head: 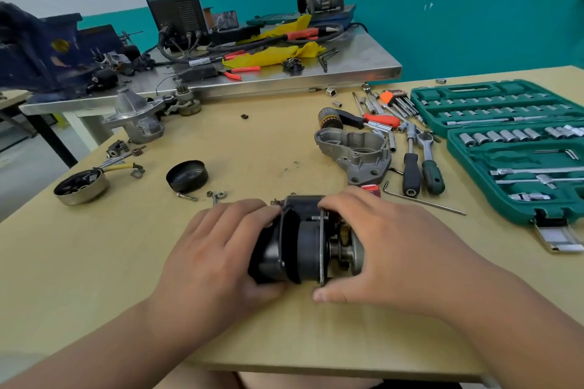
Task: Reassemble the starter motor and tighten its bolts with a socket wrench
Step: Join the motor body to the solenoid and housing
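Black steel at one end and a grey gear at the other: the starter motor (303, 243) lies on its side near the front edge of the bench (252, 142). Its long axis runs left to right between my two hands. My left hand (221, 249) grips the dark rear end, fingers curled over the top and thumb on the near side. My right hand (379, 246) grips the gear end, fingers over the top and thumb down by the thin plate.

The bare gear points right, so I judge the grey cast housing (357, 151) goes on next. It lies beyond the right hand, farther from me and apart from the motor. The socket wrench (428, 155) lies just right of the housing, beside the open green socket case (505, 211). My right hand is nearer to both, so I'd reach with it while the left steadies the motor.
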